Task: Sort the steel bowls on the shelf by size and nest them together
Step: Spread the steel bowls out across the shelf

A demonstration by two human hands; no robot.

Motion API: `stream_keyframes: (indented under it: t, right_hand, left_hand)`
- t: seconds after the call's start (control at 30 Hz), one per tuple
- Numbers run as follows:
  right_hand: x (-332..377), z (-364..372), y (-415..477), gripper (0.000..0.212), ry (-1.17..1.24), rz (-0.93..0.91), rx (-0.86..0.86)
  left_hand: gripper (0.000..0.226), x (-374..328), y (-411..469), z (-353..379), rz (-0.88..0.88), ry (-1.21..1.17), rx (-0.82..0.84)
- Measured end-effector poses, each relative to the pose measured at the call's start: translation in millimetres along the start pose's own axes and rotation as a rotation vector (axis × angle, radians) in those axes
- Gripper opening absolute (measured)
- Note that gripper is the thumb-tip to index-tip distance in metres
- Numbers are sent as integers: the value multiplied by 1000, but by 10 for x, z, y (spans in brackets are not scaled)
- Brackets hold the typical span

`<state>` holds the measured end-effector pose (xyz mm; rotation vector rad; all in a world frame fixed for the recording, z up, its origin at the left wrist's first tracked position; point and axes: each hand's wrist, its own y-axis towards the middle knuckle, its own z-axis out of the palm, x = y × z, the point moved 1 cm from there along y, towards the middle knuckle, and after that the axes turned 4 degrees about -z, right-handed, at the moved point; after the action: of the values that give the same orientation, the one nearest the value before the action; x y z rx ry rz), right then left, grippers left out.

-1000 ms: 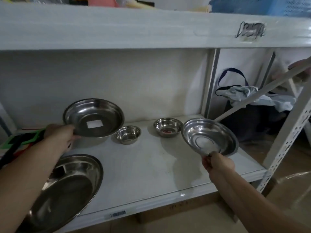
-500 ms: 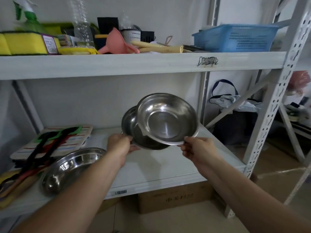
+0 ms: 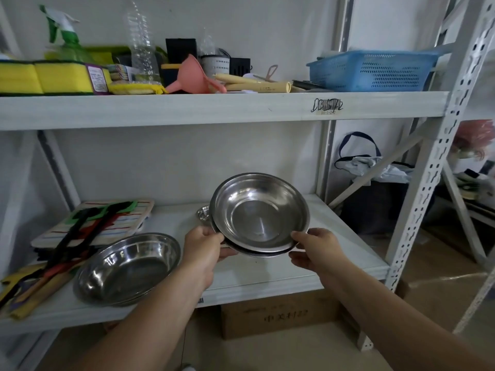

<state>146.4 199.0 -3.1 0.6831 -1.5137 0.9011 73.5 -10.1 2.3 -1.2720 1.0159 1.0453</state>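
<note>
Fingers of the left hand (image 3: 205,246) pinch the left rim of a pair of steel bowls at the centre of the frame, and the fingers of the right hand (image 3: 312,246) close on the right rim, so both hands hold the pair in the air above the lower shelf (image 3: 334,261). In this pair the upper bowl (image 3: 258,212) sits inside the lower bowl (image 3: 257,253), of which only a thin edge shows below. I judge that such bowls are light and stiff, but smooth and slippery, so the flat rim is the best place to grip them. At lower left the large bowl (image 3: 128,267) rests on the shelf, and a small bowl (image 3: 203,213) shows partly behind the held pair. For writing, a barcode label (image 3: 327,105) on the edge of the upper shelf carries a code I cannot read surely, and the cardboard box (image 3: 278,315) under the shelf has printed characters, too blurred to read. The yellow sponge pack (image 3: 53,77) at upper left has a label, also unreadable.
</note>
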Motion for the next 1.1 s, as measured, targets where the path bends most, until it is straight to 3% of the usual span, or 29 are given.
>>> stream_keyframes:
  t: [0.27, 0.47, 0.7, 0.9, 1.0, 1.1]
  right_hand:
    - [137, 152, 119, 12, -5, -133, 13]
    - [-65, 375, 364, 4, -76, -100, 22]
    - [-594, 681, 775, 13, -242, -28, 28]
    - [-850, 809, 981, 9, -324, -3, 15]
    - [-915, 859, 1041, 17, -349, 8, 23]
    - [-977, 897, 1078, 19, -360, 11, 43]
  left_hand:
    - [32, -222, 249, -251, 38, 1, 27]
    - [13, -162, 714, -467, 48, 254, -26]
    - [10, 304, 883, -510, -60, 454, -101]
    - [14, 673, 1021, -440, -53, 558, -192]
    - [25, 799, 1102, -472, -63, 614, -226]
    - [22, 893, 1176, -502, -71, 633, -260]
